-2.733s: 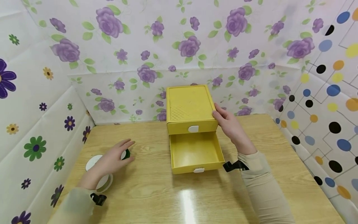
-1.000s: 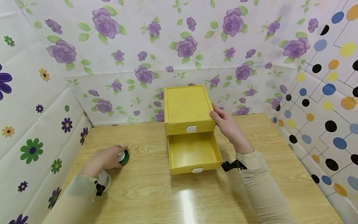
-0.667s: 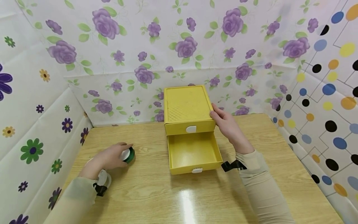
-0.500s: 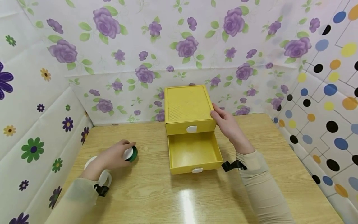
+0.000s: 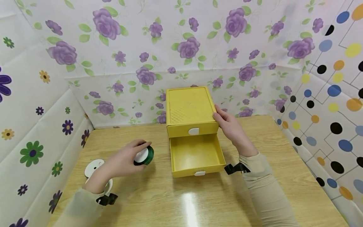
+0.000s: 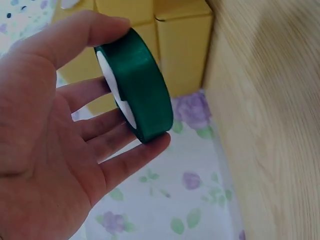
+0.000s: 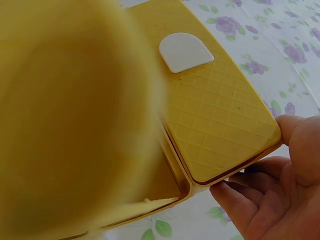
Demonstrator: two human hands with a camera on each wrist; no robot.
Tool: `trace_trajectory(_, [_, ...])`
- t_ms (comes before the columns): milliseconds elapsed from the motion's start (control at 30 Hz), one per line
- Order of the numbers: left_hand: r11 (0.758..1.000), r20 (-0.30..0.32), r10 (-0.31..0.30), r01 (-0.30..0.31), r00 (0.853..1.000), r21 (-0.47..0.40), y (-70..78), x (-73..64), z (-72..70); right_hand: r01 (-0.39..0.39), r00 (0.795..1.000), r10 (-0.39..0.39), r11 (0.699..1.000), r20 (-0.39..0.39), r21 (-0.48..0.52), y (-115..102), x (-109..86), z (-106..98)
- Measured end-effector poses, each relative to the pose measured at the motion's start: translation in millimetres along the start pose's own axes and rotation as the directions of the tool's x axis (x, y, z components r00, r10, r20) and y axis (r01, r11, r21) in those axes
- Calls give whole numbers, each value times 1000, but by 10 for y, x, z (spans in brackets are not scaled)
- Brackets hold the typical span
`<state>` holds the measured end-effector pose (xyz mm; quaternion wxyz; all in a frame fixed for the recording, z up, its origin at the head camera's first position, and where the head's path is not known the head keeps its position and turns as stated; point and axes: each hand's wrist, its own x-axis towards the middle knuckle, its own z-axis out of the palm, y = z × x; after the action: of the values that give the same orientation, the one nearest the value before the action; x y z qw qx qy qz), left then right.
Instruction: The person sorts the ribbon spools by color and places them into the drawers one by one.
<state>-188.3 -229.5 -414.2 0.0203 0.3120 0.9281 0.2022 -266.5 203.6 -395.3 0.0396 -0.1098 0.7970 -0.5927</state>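
Note:
A spool of dark green ribbon [image 5: 150, 155] with a white core is in my left hand [image 5: 121, 162]. In the left wrist view the thumb presses one edge of the ribbon spool [image 6: 142, 85] and the fingers curve round the opposite side. It is raised off the table, left of the yellow drawer box [image 5: 190, 105]. My right hand [image 5: 232, 130] grips the box's right side near the front top corner, thumb at the upper edge. The lower drawer [image 5: 195, 153] is pulled out, with nothing seen inside; the upper one is closed.
Two white round spools, one flat [image 5: 93, 167] and one partly behind my left wrist [image 5: 109, 186], lie on the wooden table [image 5: 147, 201] at the left. A flowered cloth wall [image 5: 136, 63] stands just behind the box, with patterned walls at both sides.
My left hand has taken hold of the green ribbon spool, lifted it and carried it to the right, nearer the box. The right hand has kept its grip on the box.

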Motion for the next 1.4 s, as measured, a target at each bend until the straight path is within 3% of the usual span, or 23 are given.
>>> trace_trajectory(267, [996,-109,79,-83,991,-29,239,2,39,5,1000,-5,1000,-4,3,25,-4,12])
trace_trajectory(467, [993,-140,67,-80,988,-84,374,50,55,1,1000,-1,1000,-7,3,35,-10,5])
trace_trajectory(600, [989,-152,83,-100,985,-112,478,154,79,1,1000,-1,1000,-10,7,35,-13,-1])
trace_trajectory(1000, [967,-126,207,-223,970,-123,892,570,211,2,1000,-1,1000,-12,10,22,-6,-2])
trace_trajectory(1167, [963,-72,216,-225,974,-150,1037,745,309,0,1000,0,1000,-14,8,21,0,-1])
trace_trajectory(1400, [953,-6,233,-230,972,-195,1115,982,487,-2,1000,2,1000,-21,2,28,7,-11])
